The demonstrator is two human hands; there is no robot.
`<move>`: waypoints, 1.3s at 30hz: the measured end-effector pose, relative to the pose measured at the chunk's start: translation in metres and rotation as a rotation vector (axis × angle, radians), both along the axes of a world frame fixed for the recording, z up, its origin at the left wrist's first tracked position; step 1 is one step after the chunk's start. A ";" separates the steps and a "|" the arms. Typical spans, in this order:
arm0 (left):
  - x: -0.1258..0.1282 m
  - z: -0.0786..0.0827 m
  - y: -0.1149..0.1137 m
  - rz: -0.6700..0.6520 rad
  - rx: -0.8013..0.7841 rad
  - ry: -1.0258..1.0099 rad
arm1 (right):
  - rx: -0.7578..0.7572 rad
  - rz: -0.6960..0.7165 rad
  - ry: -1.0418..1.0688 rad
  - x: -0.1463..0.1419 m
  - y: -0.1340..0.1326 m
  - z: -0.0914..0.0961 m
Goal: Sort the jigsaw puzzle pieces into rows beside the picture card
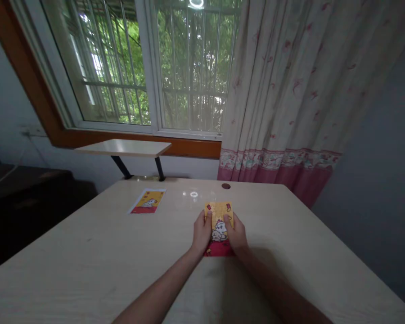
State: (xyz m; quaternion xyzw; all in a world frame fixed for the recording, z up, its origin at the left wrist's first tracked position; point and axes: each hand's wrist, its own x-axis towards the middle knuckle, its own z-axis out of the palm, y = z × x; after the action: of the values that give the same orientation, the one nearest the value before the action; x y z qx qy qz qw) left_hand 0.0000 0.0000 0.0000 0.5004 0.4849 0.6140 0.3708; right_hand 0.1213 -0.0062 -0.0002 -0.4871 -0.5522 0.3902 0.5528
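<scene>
Both hands hold an upright-looking jigsaw puzzle [219,234], yellow above and red below, with a white cartoon animal in the middle and faint piece lines across its top. My left hand [201,231] grips its left edge, thumb on the front. Around the right edge closes my right hand [236,233], its thumb also on the picture. The fingers behind the puzzle are hidden. Farther back on the left, apart from both hands, a white-bordered picture sheet [148,201] with a similar yellow and red design lies flat on the table.
The pale wooden table [87,256] has a round brown cable hole [226,186] near its back edge. A raised shelf [128,147] on black supports stands at the back left. Behind are a barred window [189,67] and a patterned curtain [283,90].
</scene>
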 end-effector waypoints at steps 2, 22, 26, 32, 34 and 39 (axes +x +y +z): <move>0.000 0.002 0.000 0.020 -0.006 0.010 | -0.026 -0.002 0.037 -0.001 0.002 0.000; 0.013 0.028 -0.012 -0.257 -0.331 -0.749 | -0.221 0.189 0.518 -0.010 -0.001 0.017; 0.011 0.032 -0.014 -0.256 -0.300 -0.793 | -0.119 0.120 0.437 -0.008 0.003 0.010; 0.012 0.026 -0.016 -0.274 -0.254 -0.729 | -0.062 0.035 0.305 -0.008 0.004 0.001; 0.013 0.025 -0.016 -0.259 -0.252 -0.721 | -0.074 0.057 0.356 -0.009 0.003 0.002; 0.019 0.024 -0.016 -0.243 -0.296 -0.753 | -0.119 0.152 0.554 -0.016 -0.002 0.008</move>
State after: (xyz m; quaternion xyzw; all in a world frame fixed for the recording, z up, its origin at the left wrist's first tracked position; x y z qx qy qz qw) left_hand 0.0187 -0.0162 0.0242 0.2359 0.3361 0.6294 0.6598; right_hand 0.1057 -0.0080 0.0079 -0.3510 -0.3910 0.5804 0.6221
